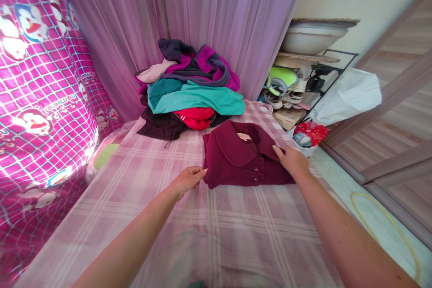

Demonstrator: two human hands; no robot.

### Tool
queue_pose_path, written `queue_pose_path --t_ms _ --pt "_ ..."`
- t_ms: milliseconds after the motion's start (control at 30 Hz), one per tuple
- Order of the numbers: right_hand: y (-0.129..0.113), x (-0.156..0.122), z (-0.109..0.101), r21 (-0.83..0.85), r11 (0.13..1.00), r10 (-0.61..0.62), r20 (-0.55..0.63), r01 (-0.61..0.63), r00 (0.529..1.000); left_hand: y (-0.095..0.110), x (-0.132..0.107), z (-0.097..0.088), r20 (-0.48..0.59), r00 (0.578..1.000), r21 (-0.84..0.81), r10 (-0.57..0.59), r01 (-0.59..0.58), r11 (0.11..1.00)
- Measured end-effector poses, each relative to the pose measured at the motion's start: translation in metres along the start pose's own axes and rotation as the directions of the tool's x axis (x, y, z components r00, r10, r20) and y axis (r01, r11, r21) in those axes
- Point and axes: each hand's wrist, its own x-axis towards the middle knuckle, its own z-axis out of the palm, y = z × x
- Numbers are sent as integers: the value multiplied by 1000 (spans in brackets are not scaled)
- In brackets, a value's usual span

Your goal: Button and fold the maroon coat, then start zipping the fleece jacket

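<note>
A maroon coat (229, 162) lies folded into a compact bundle on the bed, its wide collar and pale neck label facing up. Two buttons on a tab show at its front. My left hand (189, 180) pinches the coat's near left corner between thumb and fingers. At the right side of the collar, my right hand (293, 160) grips the cloth, thumb on top and the other fingers partly hidden. Behind the coat is a heap of clothes with a teal garment (202, 96), a red one (195, 118) and a purple-and-grey jacket (216, 67).
A plaid sheet (141, 216) covers the bed. Purple curtains (216, 4) hang behind, and a pink patterned curtain (43, 99) hangs at left. On the right stand a shoe rack (332, 94) with a basin (310, 38) on top, a white bag (351, 94) and a yellow hose (388, 220).
</note>
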Motion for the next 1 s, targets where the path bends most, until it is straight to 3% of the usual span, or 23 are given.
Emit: queue_pose_path --t_ms 200,300,433,567,667,767,833,900,1000 --pt "11 1 2 12 1000 -19 37 19 999 13 1 5 -152 982 40 111 -106 994" --pt "12 2 2 -3 1000 -28 40 28 999 18 -6 11 -98 976 144 194 -179 973" --pt "10 3 1 -19 999 -47 43 48 998 16 -4 35 -9 955 248 297 -285 926" --pt "12 3 0 -33 998 -51 62 53 997 3 8 54 -51 966 224 253 -236 946" --pt "16 4 2 -25 997 -65 69 67 996 -8 7 44 -147 958 272 245 -199 942" --pt "18 6 6 -18 997 -74 56 75 996 -12 4 18 -180 946 231 269 -225 947" --pt "18 7 7 -12 997 -74 45 74 996 -9 7 3 -208 952 194 226 -186 963" --pt "17 7 7 -10 998 -66 47 67 997 -4 15 -3 -196 971 189 137 -99 977" --pt "15 6 3 -19 998 -52 75 53 996 5 33 5 -81 996 188 27 -12 982"
